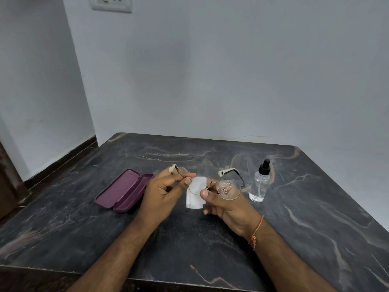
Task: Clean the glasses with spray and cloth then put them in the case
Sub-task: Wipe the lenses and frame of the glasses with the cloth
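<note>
Thin metal-framed glasses [229,189] hang above the dark marble table [294,218], arms unfolded and pointing away from me. Droplets cover the right lens. My left hand [166,190] pinches the frame's left corner by the hinge. My right hand [227,207] presses a white cloth [196,191] against the left lens, thumb in front. A clear spray bottle [259,183] with a black nozzle stands upright just right of the glasses. A purple case [124,189] lies open to the left of my left hand.
The table sits in a corner of pale walls; the back wall runs along its far edge. A wall socket [111,3] is high on the back wall. Dark skirting and floor [63,157] drop away at the left.
</note>
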`<state>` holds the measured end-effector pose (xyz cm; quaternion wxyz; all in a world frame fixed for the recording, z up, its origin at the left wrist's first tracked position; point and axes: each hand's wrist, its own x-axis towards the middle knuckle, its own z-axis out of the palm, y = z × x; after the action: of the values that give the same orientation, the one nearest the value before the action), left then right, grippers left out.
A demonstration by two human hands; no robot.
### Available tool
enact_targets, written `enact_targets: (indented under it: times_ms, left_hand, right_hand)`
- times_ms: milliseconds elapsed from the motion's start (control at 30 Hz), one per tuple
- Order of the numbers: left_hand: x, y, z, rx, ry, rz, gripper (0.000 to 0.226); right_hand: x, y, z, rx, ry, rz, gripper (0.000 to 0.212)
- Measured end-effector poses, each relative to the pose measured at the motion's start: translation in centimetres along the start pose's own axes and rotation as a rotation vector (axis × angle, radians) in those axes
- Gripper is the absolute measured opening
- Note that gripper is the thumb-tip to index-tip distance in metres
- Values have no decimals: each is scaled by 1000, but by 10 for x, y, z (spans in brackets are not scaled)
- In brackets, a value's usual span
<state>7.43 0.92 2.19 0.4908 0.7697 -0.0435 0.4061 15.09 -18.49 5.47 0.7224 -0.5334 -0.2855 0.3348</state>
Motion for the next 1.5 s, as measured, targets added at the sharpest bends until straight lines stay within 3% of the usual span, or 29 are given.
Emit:
enact_targets:
  times_ms: [167, 300, 433, 667, 1033, 1500]
  left_hand:
    - [0, -1, -1, 3, 13, -14, 23]
    - [0, 1, -2, 23, 42, 9, 22]
    - [0, -2, -2, 94, 58, 33, 24]
    - [-1, -4, -1, 120, 70, 56, 27]
    - [-1, -3, -1, 141, 74, 58, 26]
    - [0, 0, 0, 138, 81, 71, 24]
  right_hand:
    - [4, 4, -4, 5, 2, 3, 46]
    - [6, 5, -5, 65, 61, -2, 31]
    - [8, 4, -5, 67, 115, -31, 37]
    - [9, 2, -4, 67, 175, -43, 27]
    - [11, 6, -8, 67, 198, -59, 45]
    - [8, 3, -4, 73, 180, -53, 34]
